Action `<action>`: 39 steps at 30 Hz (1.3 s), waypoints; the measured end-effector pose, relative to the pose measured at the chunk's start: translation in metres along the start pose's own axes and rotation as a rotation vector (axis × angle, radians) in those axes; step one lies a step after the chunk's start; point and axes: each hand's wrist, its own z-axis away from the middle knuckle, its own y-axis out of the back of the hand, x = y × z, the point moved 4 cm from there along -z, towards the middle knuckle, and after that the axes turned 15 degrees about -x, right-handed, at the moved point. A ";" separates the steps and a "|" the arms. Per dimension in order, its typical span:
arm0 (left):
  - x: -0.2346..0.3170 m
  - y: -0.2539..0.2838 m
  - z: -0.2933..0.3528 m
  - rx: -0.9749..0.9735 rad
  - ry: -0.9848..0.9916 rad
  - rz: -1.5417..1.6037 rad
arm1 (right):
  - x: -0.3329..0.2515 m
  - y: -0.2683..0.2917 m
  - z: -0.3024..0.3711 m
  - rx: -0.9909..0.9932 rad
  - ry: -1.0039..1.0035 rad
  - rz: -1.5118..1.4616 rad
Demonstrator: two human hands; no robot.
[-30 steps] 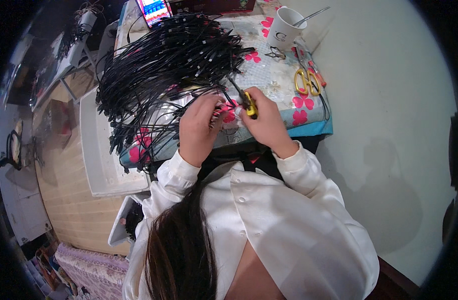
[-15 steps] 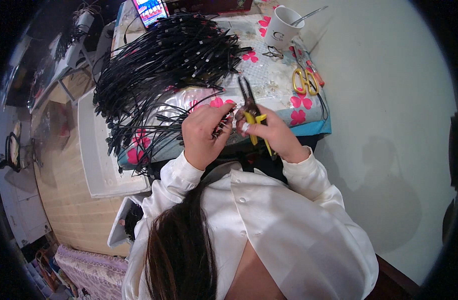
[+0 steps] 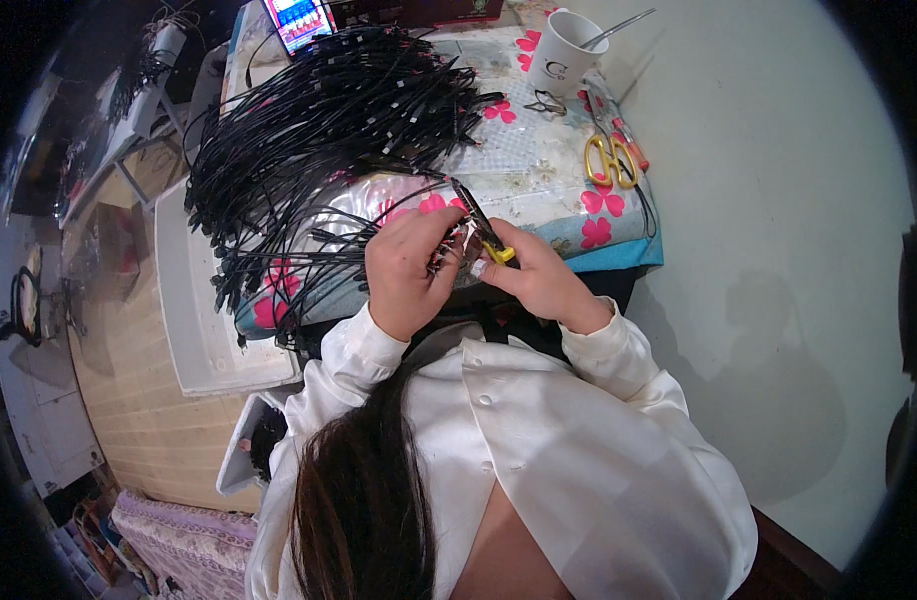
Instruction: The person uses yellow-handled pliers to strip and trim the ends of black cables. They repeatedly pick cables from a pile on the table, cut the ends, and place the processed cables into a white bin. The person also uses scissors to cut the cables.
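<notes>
My left hand [image 3: 406, 272] is closed around the ends of several black cables [image 3: 328, 240], whose lengths trail left over the table edge. Reddish and pale wire ends poke out by its thumb and fingertips. In my right hand [image 3: 543, 275] is a pair of pliers [image 3: 475, 212] with dark jaws and yellow handles, tilted up and to the left. Its jaws lie just beside the wire ends at my left fingertips; whether they touch cannot be made out. A white wrap sits on a finger of my right hand. Behind both hands lies a large heap of black cables [image 3: 348, 110].
Yellow-handled scissors [image 3: 610, 162] lie at the table's right edge beside an orange-handled tool [image 3: 633, 150]. A white mug [image 3: 566, 55] with a spoon stands at the back right, near a lit phone [image 3: 300, 22] at the back left. A white tray [image 3: 178, 340] sits at the left.
The pliers have swung left and down from pointing upward, bringing the jaws to the wire ends. My right hand has turned with them; my left hand has barely moved.
</notes>
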 end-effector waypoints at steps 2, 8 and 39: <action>0.000 0.000 0.000 -0.022 0.015 0.001 | 0.000 0.002 -0.001 0.000 -0.022 0.055; -0.003 -0.003 0.001 0.023 0.054 0.021 | 0.004 -0.003 -0.001 -0.036 -0.191 -0.088; 0.004 -0.004 0.013 0.098 -0.021 -0.120 | 0.009 0.028 -0.058 0.362 0.029 0.605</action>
